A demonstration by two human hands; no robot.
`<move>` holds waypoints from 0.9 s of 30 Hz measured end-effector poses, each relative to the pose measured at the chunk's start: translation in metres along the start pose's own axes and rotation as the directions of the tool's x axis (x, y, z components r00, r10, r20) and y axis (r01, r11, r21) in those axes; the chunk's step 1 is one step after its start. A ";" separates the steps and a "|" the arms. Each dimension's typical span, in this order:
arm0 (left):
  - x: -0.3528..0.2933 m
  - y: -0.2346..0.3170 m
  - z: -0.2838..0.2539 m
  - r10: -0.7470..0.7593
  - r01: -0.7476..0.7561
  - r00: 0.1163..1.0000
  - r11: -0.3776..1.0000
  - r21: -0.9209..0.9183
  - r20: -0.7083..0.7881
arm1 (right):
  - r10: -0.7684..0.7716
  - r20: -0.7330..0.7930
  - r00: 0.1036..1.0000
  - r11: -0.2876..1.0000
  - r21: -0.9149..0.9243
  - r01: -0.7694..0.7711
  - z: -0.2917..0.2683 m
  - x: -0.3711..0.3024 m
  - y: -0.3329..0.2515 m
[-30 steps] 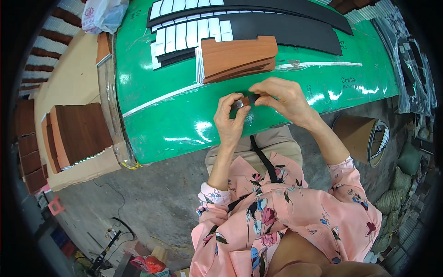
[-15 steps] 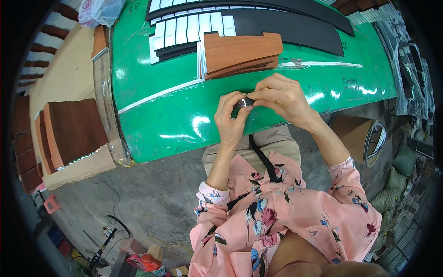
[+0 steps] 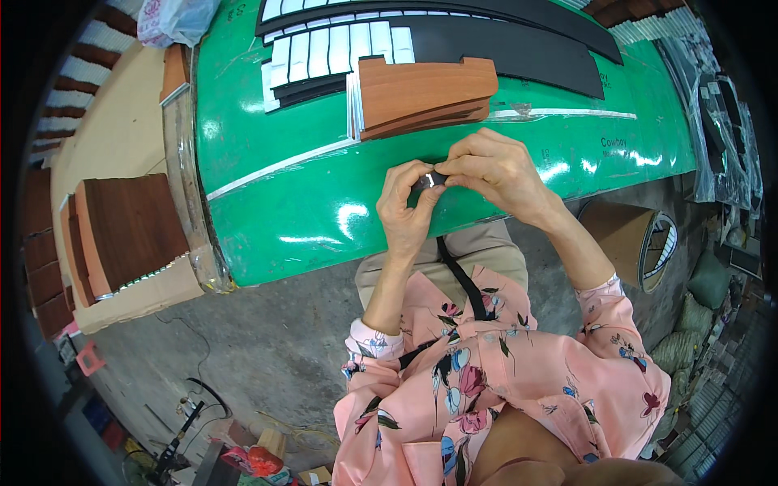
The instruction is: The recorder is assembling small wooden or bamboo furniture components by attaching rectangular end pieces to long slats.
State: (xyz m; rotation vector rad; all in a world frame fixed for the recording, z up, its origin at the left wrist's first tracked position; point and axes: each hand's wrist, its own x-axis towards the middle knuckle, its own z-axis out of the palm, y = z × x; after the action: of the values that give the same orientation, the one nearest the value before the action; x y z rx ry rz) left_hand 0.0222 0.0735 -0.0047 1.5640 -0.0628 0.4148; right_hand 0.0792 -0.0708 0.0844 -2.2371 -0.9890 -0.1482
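Over the near part of the green tabletop (image 3: 324, 215), both hands meet at a small dark, shiny roll (image 3: 429, 180) that looks like tape. My left hand (image 3: 403, 206) is closed round its left side, thumb below and fingers above. With thumb and fingertips, my right hand (image 3: 498, 170) pinches the roll's upper right edge. The fingers cover much of it, so its full shape is hidden. Just beyond the hands lies a stack of brown wood-look panels (image 3: 425, 89) with notched upper edges and pale strips at its left end.
Behind the stack lie long black panels (image 3: 519, 53) and white-faced strips (image 3: 328, 53). A tan board (image 3: 105, 138) to the left carries more brown panels (image 3: 134, 231). A cardboard drum (image 3: 620, 235) stands on the floor at right. A plastic bag (image 3: 174, 20) sits far left.
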 end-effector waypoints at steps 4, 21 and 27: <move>-0.001 -0.001 0.000 -0.003 0.003 1.000 1.000 -0.005 0.002 | 0.004 0.014 1.000 1.000 -0.029 -0.004 -0.001 0.000 -0.003; 0.001 -0.003 0.002 -0.005 0.005 1.000 0.999 0.037 0.018 | 0.203 -0.046 0.978 0.943 0.280 -0.182 -0.001 -0.022 0.018; -0.001 -0.006 0.005 -0.029 0.030 0.998 1.000 0.007 -0.048 | 0.145 -0.101 0.984 0.977 0.175 -0.126 0.009 -0.025 0.014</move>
State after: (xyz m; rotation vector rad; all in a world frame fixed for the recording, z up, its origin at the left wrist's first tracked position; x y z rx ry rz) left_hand 0.0237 0.0689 -0.0102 1.5603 -0.0007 0.4298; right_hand 0.0704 -0.0871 0.0611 -2.1089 -0.7571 -0.1250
